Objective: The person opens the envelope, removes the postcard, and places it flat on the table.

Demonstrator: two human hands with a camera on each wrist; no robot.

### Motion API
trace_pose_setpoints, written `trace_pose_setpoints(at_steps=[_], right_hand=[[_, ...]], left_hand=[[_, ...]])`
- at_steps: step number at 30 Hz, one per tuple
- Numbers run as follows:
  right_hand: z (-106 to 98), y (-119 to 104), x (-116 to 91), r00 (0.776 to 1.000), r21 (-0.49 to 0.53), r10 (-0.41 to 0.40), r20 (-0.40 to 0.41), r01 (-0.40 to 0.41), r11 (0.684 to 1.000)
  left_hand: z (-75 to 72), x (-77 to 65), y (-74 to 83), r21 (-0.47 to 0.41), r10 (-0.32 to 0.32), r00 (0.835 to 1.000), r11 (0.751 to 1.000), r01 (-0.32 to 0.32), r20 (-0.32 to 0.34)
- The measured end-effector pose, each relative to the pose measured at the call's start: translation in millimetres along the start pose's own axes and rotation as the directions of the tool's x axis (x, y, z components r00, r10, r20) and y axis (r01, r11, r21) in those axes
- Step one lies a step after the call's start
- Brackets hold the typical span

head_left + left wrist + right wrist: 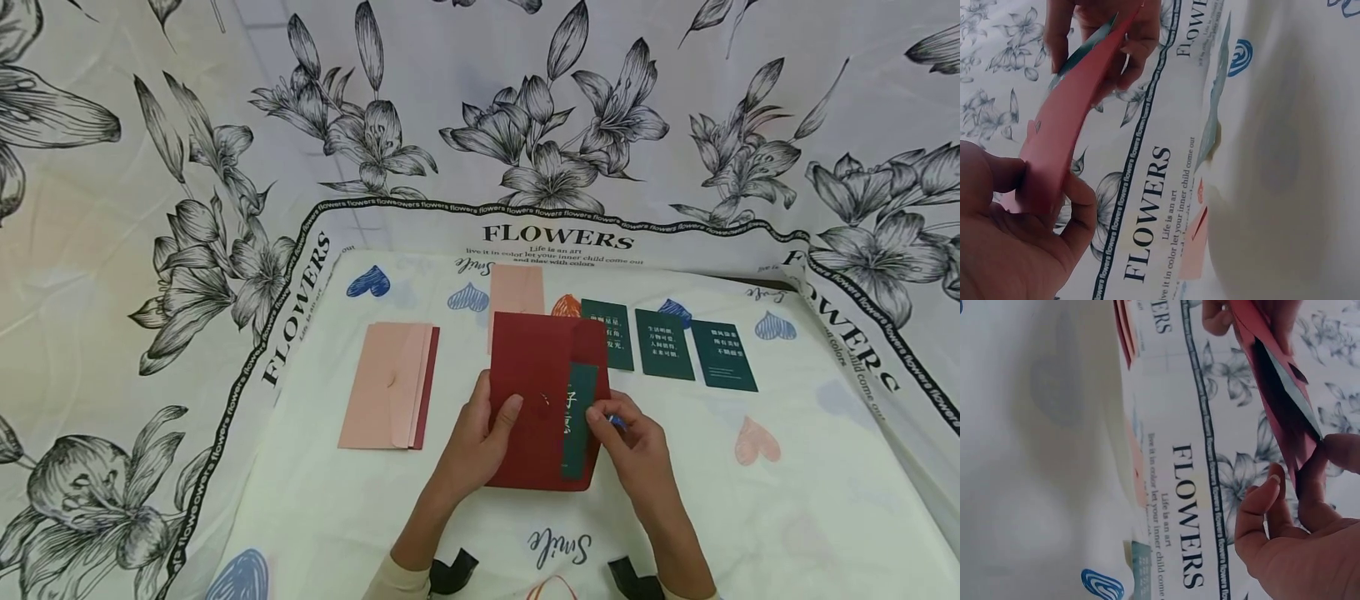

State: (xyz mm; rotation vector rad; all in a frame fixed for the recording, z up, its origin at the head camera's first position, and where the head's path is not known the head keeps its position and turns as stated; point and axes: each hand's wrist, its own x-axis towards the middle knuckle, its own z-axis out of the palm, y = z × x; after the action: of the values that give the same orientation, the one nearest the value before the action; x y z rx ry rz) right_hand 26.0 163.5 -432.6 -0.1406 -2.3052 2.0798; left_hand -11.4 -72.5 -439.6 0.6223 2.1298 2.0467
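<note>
In the head view my left hand (480, 437) grips the left side of a dark red envelope (528, 400), thumb on its front and fingers behind. A green card (581, 433) with white writing sits partly inside the envelope, its right strip showing beside the red flap. My right hand (637, 442) pinches the card's right edge between thumb and forefinger. Seen from the right wrist, the envelope (1285, 434) gapes around the card, and the other fingers of the right hand (1310, 550) are loosely bent. The left wrist view shows the left hand (1029, 231) pinching the envelope's near end.
Pink envelopes (382, 383) lie stacked on the left with a dark red one beneath. Another pink envelope (517, 287) lies behind the held one. Green cards (665, 343) form a row at the back right. The white cloth (795, 500) carries printed hearts and words.
</note>
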Motion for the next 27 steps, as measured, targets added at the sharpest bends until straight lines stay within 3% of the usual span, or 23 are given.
trace_pose_setpoints(at_steps=[6, 13, 21, 27], right_hand=[[-4, 1, 0, 0.998, -0.012, 0.031, -0.053, -0.032, 0.999], [-5, 1, 0, 0.996, -0.022, 0.006, -0.088, -0.008, 1.0], [-16, 1, -1, 0.963, -0.092, -0.006, -0.268, -0.02, 0.996], [-22, 2, -1, 0.962, -0.105, -0.033, -0.272, 0.004, 0.994]], left_hand=[[-3.8, -1.2, -1.5, 0.035, 0.007, 1.0, 0.999, -0.006, -0.023], [-4.1, -2.1, -3.2, 0.038, 0.011, 0.999, 0.999, -0.01, -0.037], [-12.1, -3.6, -5.1, 0.073, 0.011, 0.995, 0.997, -0.004, -0.098], [-15.4, -3.2, -5.9, 0.071, 0.018, 0.994, 0.997, -0.011, -0.109]])
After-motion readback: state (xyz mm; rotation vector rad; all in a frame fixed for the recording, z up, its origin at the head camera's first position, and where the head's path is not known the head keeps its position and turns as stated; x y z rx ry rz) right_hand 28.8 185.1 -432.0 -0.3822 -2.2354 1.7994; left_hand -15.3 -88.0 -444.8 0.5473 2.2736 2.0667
